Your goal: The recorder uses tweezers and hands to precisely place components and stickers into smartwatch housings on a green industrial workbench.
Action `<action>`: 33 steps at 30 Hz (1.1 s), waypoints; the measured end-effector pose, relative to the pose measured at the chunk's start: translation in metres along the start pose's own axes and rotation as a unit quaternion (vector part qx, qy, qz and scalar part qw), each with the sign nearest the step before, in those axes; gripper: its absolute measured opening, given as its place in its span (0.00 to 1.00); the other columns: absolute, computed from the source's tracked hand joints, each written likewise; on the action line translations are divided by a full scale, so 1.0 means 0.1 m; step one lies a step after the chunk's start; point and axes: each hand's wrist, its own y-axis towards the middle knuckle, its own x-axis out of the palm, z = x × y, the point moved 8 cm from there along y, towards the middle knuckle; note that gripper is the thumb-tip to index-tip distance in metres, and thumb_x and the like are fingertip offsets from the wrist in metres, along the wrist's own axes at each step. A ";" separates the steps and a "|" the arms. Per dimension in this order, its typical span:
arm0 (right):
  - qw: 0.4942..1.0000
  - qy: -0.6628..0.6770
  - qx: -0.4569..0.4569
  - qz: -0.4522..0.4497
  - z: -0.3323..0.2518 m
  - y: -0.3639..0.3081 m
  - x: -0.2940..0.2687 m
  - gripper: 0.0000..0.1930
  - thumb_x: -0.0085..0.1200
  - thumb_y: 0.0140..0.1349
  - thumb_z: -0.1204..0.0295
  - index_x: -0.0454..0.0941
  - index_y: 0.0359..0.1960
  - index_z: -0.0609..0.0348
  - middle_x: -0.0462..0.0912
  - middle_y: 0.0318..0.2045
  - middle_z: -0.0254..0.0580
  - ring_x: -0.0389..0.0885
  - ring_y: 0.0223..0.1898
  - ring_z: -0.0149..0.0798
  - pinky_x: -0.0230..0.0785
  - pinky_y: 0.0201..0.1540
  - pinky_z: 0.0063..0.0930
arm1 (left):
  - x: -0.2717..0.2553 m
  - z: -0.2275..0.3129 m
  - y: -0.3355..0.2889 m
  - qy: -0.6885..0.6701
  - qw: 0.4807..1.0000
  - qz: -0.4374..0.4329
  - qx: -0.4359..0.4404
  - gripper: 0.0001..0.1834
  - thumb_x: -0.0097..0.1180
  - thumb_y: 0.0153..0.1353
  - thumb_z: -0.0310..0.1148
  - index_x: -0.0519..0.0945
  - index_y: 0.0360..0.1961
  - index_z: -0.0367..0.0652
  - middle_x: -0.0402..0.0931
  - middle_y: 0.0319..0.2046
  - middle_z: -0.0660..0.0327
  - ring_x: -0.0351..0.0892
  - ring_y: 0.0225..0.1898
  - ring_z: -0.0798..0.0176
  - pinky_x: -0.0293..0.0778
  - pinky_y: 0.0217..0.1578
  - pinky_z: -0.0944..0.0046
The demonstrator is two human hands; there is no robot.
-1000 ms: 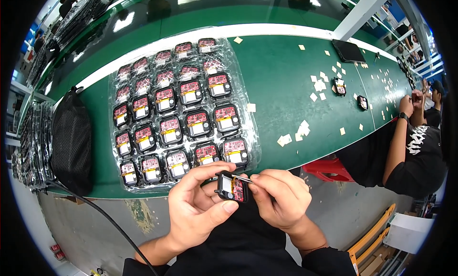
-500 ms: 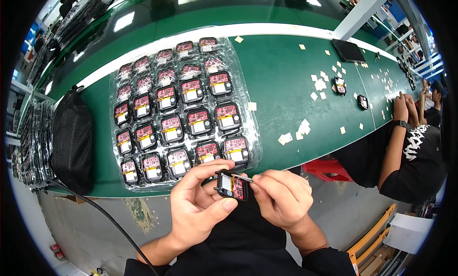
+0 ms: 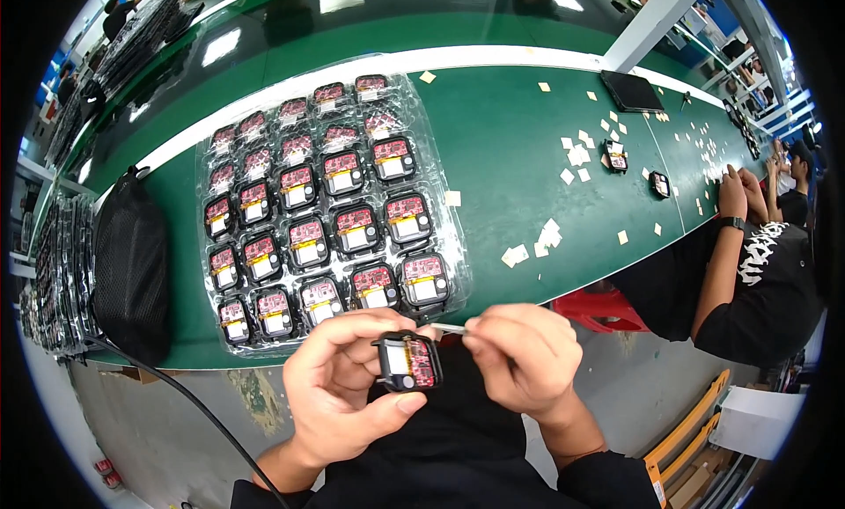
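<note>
My left hand grips a square black device housing by its edges, thumb below and fingers behind. Inside the housing show a red circuit board, a whitish block and a yellow strip. My right hand pinches slim silver tweezers, which point left toward the housing's upper edge. Their tip is too small to tell whether it touches the housing. Just beyond my hands lies a clear plastic tray with several rows of similar housings.
The green table holds scattered pale square pieces, two loose housings and a dark flat tablet-like object. A black mesh bag stands left, beside stacked trays. At right sits a co-worker; a black cable runs lower left.
The housing has moved slightly left and down and turned more face-up. The tweezers have shifted from over the circuit board to the housing's upper edge.
</note>
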 end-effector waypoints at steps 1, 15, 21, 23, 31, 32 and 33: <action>1.000 -0.004 0.019 0.010 0.09 0.03 -0.04 0.10 0.68 0.53 0.81 0.82 0.36 0.64 0.84 0.30 0.43 0.83 0.26 0.42 0.75 0.29 0.33 | -0.04 0.07 0.03 0.023 1.000 0.004 0.011 0.32 0.74 0.51 0.19 0.70 0.56 0.30 0.75 0.55 0.43 0.80 0.59 0.48 0.77 0.61 0.50; 0.854 -0.393 0.328 0.093 1.80 0.20 -0.99 0.26 0.61 0.66 0.57 0.76 0.61 0.58 0.77 0.57 0.53 0.83 0.52 0.59 0.76 0.53 0.48 | -0.95 1.03 0.55 0.522 0.804 0.216 0.186 0.11 0.63 0.63 0.16 0.75 0.43 0.34 0.74 0.54 0.55 0.77 0.50 0.66 0.74 0.55 0.64; 0.875 -0.345 0.329 0.085 1.84 0.28 -0.98 0.17 0.63 0.65 0.59 0.82 0.50 0.56 0.83 0.46 0.46 0.83 0.47 0.54 0.75 0.50 0.44 | -1.21 1.17 0.91 0.729 0.645 0.203 0.109 0.10 0.68 0.56 0.21 0.79 0.36 0.34 0.79 0.40 0.55 0.80 0.39 0.57 0.77 0.46 0.60; 0.874 -0.349 0.325 0.092 1.85 0.27 -0.98 0.15 0.63 0.65 0.61 0.82 0.46 0.56 0.83 0.45 0.46 0.83 0.45 0.53 0.75 0.48 0.44 | -1.25 1.15 0.97 0.746 0.625 0.195 0.123 0.11 0.69 0.56 0.23 0.79 0.37 0.34 0.79 0.39 0.54 0.80 0.37 0.53 0.76 0.43 0.58; 0.900 -0.338 0.247 0.120 1.79 0.22 -0.99 0.11 0.67 0.61 0.69 0.83 0.43 0.59 0.84 0.43 0.44 0.83 0.41 0.49 0.74 0.40 0.40 | -1.35 1.02 1.04 0.743 0.642 0.181 0.055 0.17 0.68 0.62 0.36 0.85 0.45 0.34 0.81 0.45 0.51 0.82 0.43 0.48 0.75 0.48 0.55; 0.922 -0.306 0.181 0.150 1.65 0.27 -0.98 0.12 0.69 0.59 0.72 0.83 0.43 0.59 0.85 0.44 0.42 0.82 0.38 0.44 0.73 0.36 0.35 | -1.34 1.01 1.03 0.740 0.645 0.186 0.052 0.17 0.67 0.62 0.37 0.85 0.46 0.34 0.81 0.46 0.51 0.82 0.45 0.48 0.75 0.49 0.56; 0.939 -0.269 0.114 0.179 1.51 0.29 -0.96 0.14 0.70 0.57 0.75 0.83 0.43 0.59 0.85 0.45 0.41 0.82 0.35 0.39 0.71 0.31 0.30 | -1.34 1.02 1.00 0.737 0.646 0.193 0.048 0.18 0.67 0.63 0.38 0.85 0.47 0.34 0.81 0.47 0.50 0.82 0.47 0.47 0.75 0.50 0.56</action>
